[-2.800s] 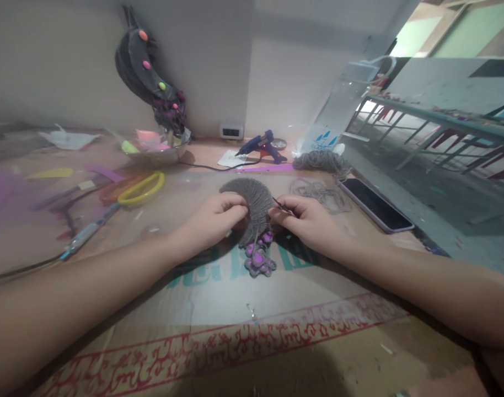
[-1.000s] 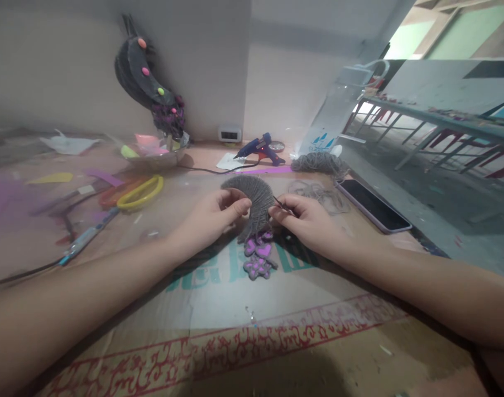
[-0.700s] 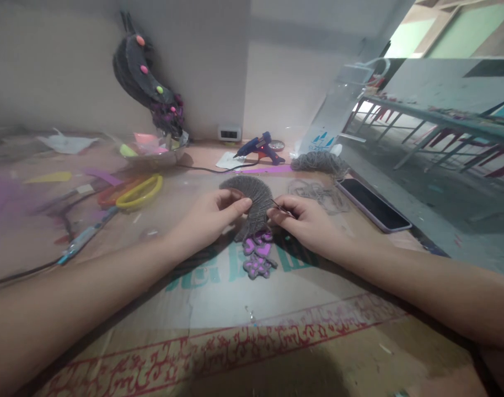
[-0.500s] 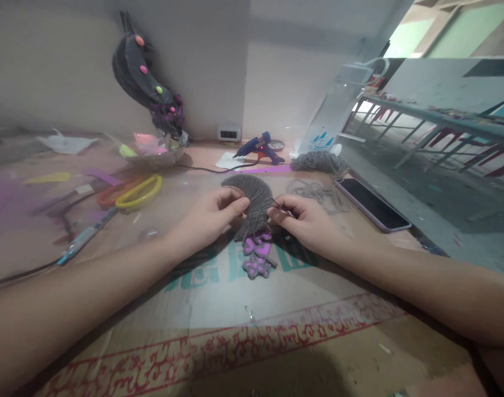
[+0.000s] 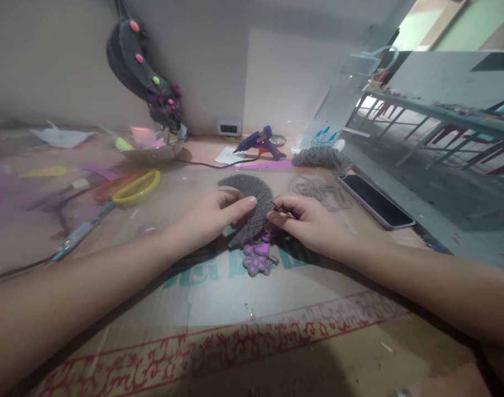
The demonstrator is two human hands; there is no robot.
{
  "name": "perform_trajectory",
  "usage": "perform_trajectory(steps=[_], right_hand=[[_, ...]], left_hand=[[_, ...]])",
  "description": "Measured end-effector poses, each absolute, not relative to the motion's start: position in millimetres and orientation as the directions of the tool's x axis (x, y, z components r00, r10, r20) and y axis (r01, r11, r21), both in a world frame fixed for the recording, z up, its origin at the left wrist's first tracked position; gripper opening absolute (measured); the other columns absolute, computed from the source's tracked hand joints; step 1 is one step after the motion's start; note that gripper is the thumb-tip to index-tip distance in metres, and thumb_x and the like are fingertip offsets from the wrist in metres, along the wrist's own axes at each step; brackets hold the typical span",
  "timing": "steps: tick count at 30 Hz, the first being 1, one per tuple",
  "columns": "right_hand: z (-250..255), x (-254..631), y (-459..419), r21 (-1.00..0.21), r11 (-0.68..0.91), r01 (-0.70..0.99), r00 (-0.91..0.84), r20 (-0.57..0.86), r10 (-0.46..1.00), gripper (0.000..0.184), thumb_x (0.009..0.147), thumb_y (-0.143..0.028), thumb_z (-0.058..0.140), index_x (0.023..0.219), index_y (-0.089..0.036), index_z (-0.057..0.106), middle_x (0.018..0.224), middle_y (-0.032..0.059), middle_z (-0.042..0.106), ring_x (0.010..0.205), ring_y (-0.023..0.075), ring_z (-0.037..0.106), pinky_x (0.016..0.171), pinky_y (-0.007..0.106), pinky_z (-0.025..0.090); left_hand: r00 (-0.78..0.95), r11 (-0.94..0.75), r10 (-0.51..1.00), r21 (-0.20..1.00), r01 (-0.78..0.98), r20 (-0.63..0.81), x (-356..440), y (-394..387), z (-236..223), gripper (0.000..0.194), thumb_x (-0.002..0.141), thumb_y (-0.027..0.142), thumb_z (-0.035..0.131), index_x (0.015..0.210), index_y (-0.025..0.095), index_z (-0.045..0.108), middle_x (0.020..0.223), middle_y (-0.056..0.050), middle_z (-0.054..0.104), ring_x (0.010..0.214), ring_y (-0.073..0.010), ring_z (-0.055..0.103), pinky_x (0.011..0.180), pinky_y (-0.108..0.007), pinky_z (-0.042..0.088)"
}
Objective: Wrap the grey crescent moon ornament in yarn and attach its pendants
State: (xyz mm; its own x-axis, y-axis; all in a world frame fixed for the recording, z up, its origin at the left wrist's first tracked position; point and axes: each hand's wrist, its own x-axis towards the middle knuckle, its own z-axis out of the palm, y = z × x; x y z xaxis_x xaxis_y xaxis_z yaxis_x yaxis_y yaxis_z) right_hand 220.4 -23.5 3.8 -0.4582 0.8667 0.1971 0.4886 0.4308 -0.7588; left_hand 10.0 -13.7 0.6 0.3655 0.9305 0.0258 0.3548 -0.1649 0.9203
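Grey and closely ribbed, a crescent (image 5: 262,190) is held over the middle of the table (image 5: 219,300), its long axis running from far to near, its hollow turned left and its bulging edge right. The hollow is filled by the left hand (image 5: 221,212), by which the crescent is gripped, the thumb laid across its face. The bulging edge is met from the right by the right hand (image 5: 299,218), in whose pinched fingertips a thin dark tool (image 5: 280,209) is held, pointed left at that edge; exact contact cannot be told. Below the near end, a purple-and-grey flower (image 5: 258,263) is seen. Room is bounded on the right by loose yarn (image 5: 316,190) and a phone (image 5: 378,201), on the far side by a glue gun (image 5: 256,140); toward the near side, more is judged to be left.
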Motion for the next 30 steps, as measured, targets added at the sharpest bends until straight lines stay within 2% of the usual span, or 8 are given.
perform_trajectory(steps=[5,9,15,20,22,25,30], right_hand=[[2.9,220.4,-24.3,-0.751,0.427,0.504,-0.455,0.190,0.870,0.026,0.088,-0.037,0.054,0.070,-0.019,0.053,0.067,-0.0020,0.051,0.066,0.0126,0.047,0.061,0.026,0.035],[3.6,220.3,-24.3,-0.713,0.443,0.543,-0.449,0.199,0.871,0.026,0.088,-0.037,0.054,0.069,-0.020,0.053,0.066,-0.0022,0.051,0.065,0.0124,0.047,0.060,0.025,0.034],[4.2,219.8,-23.1,-0.694,0.466,0.549,-0.444,0.231,0.866,0.025,0.086,-0.038,0.058,0.069,-0.020,0.054,0.063,-0.0034,0.052,0.060,0.0112,0.044,0.056,0.025,0.031],[2.2,218.5,-22.9,-0.685,0.465,0.561,-0.436,0.232,0.869,0.023,0.086,-0.038,0.058,0.072,-0.020,0.056,0.063,-0.0027,0.052,0.061,0.0120,0.045,0.057,0.025,0.033],[1.6,218.5,-23.0,-0.677,0.481,0.558,-0.447,0.243,0.861,0.020,0.086,-0.036,0.059,0.075,-0.020,0.058,0.067,-0.0017,0.055,0.063,0.0127,0.049,0.059,0.026,0.036],[2.7,221.0,-22.7,-0.663,0.510,0.548,-0.469,0.262,0.843,0.015,0.084,-0.035,0.062,0.085,-0.020,0.062,0.076,0.0004,0.063,0.069,0.0145,0.054,0.064,0.026,0.040],[10.0,231.7,-19.8,-0.582,0.599,0.550,-0.533,0.307,0.788,0.034,0.088,-0.044,0.057,0.109,-0.018,0.064,0.099,0.0075,0.069,0.085,0.0204,0.061,0.071,0.030,0.045]], left_hand=[[0.392,-0.049,0.917,0.955,0.293,-0.073,10.8,-14.3,0.8,0.044,0.088,0.052,0.054,0.059,0.020,0.048,0.047,0.004,0.043,0.038,-0.0080,0.038,0.037,-0.022,0.027],[0.432,-0.042,0.900,0.973,0.228,-0.062,10.5,-14.6,-1.4,0.044,0.088,0.052,0.056,0.061,0.019,0.047,0.050,0.003,0.047,0.041,-0.0070,0.039,0.040,-0.020,0.028],[0.432,0.009,0.897,0.980,0.197,-0.095,8.3,-10.1,-5.9,0.037,0.088,0.053,0.058,0.072,0.020,0.051,0.041,0.006,0.048,0.034,-0.0065,0.038,0.037,-0.018,0.027],[0.437,0.080,0.888,0.983,0.163,-0.144,10.7,-9.1,-4.8,0.036,0.087,0.050,0.060,0.072,0.020,0.049,0.047,0.001,0.060,0.038,-0.0097,0.053,0.038,-0.018,0.037],[0.418,0.072,0.897,0.981,0.181,-0.143,11.8,-10.6,-4.0,0.037,0.087,0.050,0.060,0.070,0.019,0.048,0.047,0.000,0.061,0.040,-0.0111,0.056,0.039,-0.019,0.040],[0.393,0.021,0.912,0.972,0.234,-0.115,11.6,-14.1,-3.3,0.039,0.089,0.051,0.057,0.069,0.019,0.050,0.045,0.000,0.059,0.038,-0.0099,0.053,0.038,-0.019,0.039],[0.336,-0.012,0.936,0.948,0.318,-0.101,9.7,-18.7,-1.2,0.040,0.088,0.054,0.057,0.070,0.019,0.051,0.042,0.002,0.055,0.033,-0.0089,0.045,0.035,-0.020,0.031]])
